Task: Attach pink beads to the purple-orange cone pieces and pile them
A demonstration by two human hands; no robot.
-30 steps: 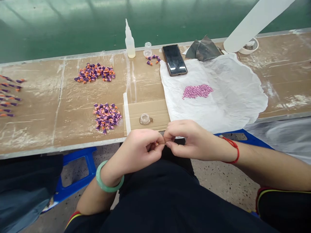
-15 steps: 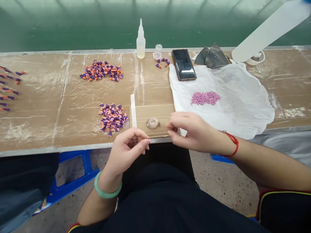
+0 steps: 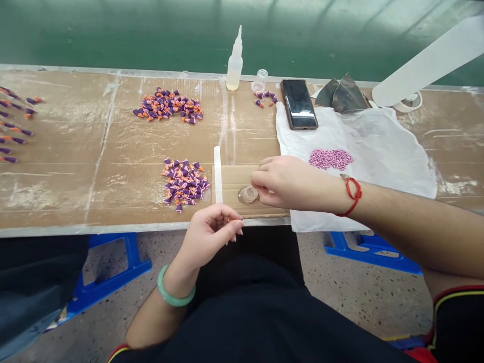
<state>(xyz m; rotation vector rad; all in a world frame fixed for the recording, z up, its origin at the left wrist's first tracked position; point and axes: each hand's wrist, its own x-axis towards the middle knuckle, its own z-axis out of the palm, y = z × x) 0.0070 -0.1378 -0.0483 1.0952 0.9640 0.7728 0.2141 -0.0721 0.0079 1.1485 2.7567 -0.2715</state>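
Note:
My left hand, at the table's front edge, pinches a small orange-and-pink piece between thumb and fingertips; most of it is hidden. My right hand is closed, its fingertips down beside a small round clear dish on a cardboard piece. Whatever those fingertips may hold is hidden behind them. Close to my left hand lies a heap of small purple, orange and pink figures. Between heap and dish runs a white strip. Tiny pink patterned pieces are spread on white sheeting beyond my right wrist.
Another heap of figures lies farther back, with rows of them at far left. Along the back stand a dropper bottle and a clear cap. A phone and a tape roll are to the right.
My right hand has moved left and away from me, its fingertips now at the clear dish. My left hand keeps its pinch on the small piece. The view has shifted slightly.

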